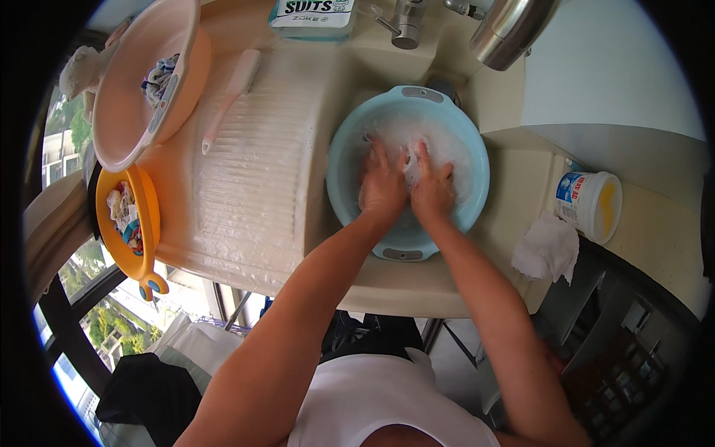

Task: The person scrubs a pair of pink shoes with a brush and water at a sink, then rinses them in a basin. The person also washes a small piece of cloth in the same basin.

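Both of my hands are inside a light blue plastic basin (481,167) that stands in the sink. My left hand (382,187) reaches into the sudsy water (441,125), its fingers partly under the foam. Close beside it, my right hand (433,193) also dips into the suds with its fingertips hidden. A small whitish patch (412,167) shows between the hands; whether it is cloth or foam is unclear. The foam hides whatever the fingers may be touching.
Left of the sink is a wet ribbed washboard (257,167) with a pink-handled brush (229,103). A pink basin (120,112) and a yellow basin (149,223) hold fabric. The faucet (405,28) and detergent bottle (313,22) stand behind. A white tub (586,204) and a cloth (547,248) lie right.
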`<action>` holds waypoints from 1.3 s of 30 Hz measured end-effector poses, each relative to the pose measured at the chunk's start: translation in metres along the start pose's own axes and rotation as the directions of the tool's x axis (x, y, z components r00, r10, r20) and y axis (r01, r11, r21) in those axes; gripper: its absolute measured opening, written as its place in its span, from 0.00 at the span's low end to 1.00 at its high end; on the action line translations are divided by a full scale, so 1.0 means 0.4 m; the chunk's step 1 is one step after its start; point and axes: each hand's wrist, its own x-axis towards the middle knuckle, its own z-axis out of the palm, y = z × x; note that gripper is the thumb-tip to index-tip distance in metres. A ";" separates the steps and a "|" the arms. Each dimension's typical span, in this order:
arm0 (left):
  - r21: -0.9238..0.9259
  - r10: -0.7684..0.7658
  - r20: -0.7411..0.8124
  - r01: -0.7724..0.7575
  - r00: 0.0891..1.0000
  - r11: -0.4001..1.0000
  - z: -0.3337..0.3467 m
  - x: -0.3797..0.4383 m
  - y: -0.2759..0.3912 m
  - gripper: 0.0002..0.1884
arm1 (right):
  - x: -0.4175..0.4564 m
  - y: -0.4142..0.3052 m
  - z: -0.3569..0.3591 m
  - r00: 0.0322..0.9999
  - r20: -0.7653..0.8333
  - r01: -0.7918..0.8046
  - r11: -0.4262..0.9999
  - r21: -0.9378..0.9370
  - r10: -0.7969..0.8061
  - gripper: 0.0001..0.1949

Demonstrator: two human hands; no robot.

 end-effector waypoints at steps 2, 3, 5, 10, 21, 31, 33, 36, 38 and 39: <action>-0.070 -0.002 0.161 0.014 0.987 0.997 -0.008 0.033 0.005 0.35 | 0.037 0.025 0.035 0.998 -0.052 0.027 1.000 0.002 -0.027 0.47; -0.102 0.007 0.252 0.019 0.968 0.995 -0.021 0.025 0.006 0.35 | 0.051 0.061 0.084 0.992 -0.111 0.055 0.998 -0.009 -0.055 0.47; -0.229 0.040 0.144 -0.005 0.989 0.973 0.008 0.005 -0.039 0.36 | 0.038 0.099 0.079 0.988 -0.117 0.120 0.980 0.159 -0.102 0.46; -0.607 -0.123 0.133 0.179 0.983 0.774 -0.126 -0.006 -0.072 0.36 | 0.049 0.132 -0.015 0.979 -0.186 0.154 0.890 0.429 -0.080 0.45; -0.536 -0.269 0.077 0.267 0.960 0.801 -0.044 -0.022 0.014 0.37 | -0.046 0.003 0.029 0.971 -0.238 0.026 1.000 -0.010 -0.027 0.38; -0.541 -0.187 0.177 0.254 0.966 0.801 -0.046 0.028 -0.021 0.34 | 0.023 0.042 0.047 0.996 -0.082 -0.028 0.992 0.122 0.038 0.38; -0.617 -0.180 0.221 0.281 0.958 0.735 -0.106 0.052 -0.047 0.32 | 0.062 0.085 -0.009 0.999 0.016 -0.039 0.922 0.384 0.036 0.39; -0.711 -0.273 0.102 0.262 0.957 0.652 -0.154 0.033 -0.060 0.35 | 0.067 0.120 -0.046 0.993 -0.114 0.036 0.889 0.456 0.019 0.43; -0.703 -0.265 -0.010 0.182 0.964 0.688 -0.155 0.016 -0.049 0.37 | 0.043 0.081 -0.072 0.970 -0.239 0.077 0.896 0.438 0.033 0.43; -0.688 -0.260 -0.070 0.142 0.963 0.712 -0.157 0.013 -0.039 0.38 | 0.038 0.071 -0.062 0.946 -0.323 0.118 0.903 0.412 0.024 0.42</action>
